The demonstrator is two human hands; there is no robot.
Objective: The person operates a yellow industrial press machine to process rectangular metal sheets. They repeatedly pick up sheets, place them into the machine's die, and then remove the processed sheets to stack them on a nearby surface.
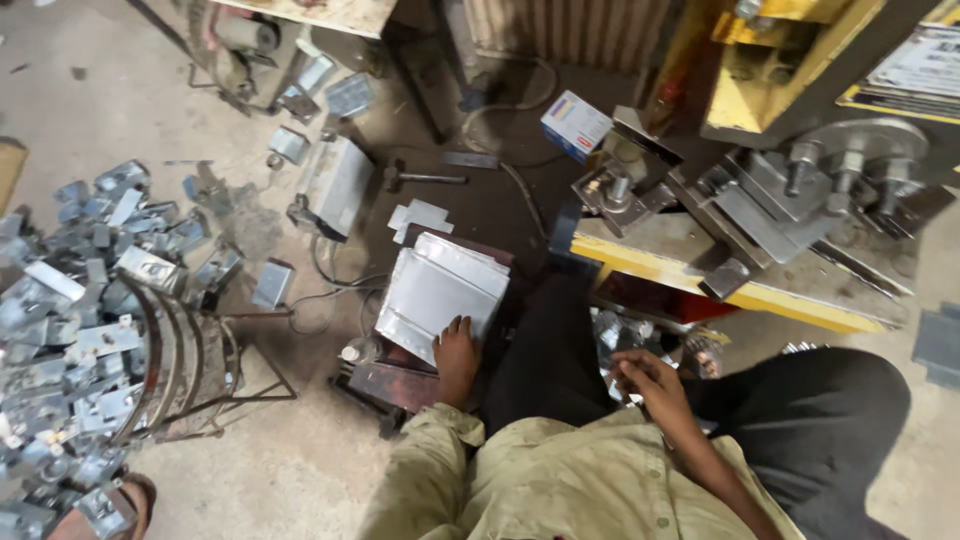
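My left hand [456, 355] rests on the near edge of a stack of flat shiny metal sheets [440, 290] that lies on a dark stand to my left. My right hand [645, 382] hovers over my lap with fingers loosely curled; whether it holds anything I cannot tell. Just beyond it lies a crumpled clear plastic bottle [615, 335]. In front of me stands a yellow press machine [745, 215] with grey steel clamps and bolts on its bed.
A big heap of bent metal brackets [75, 330] fills the left, beside a rusty wire frame [215, 375]. A hammer [425, 178], loose sheet pieces, cables and a small white and blue box [574, 124] lie on the concrete floor. A sandalled foot [130, 505] shows at bottom left.
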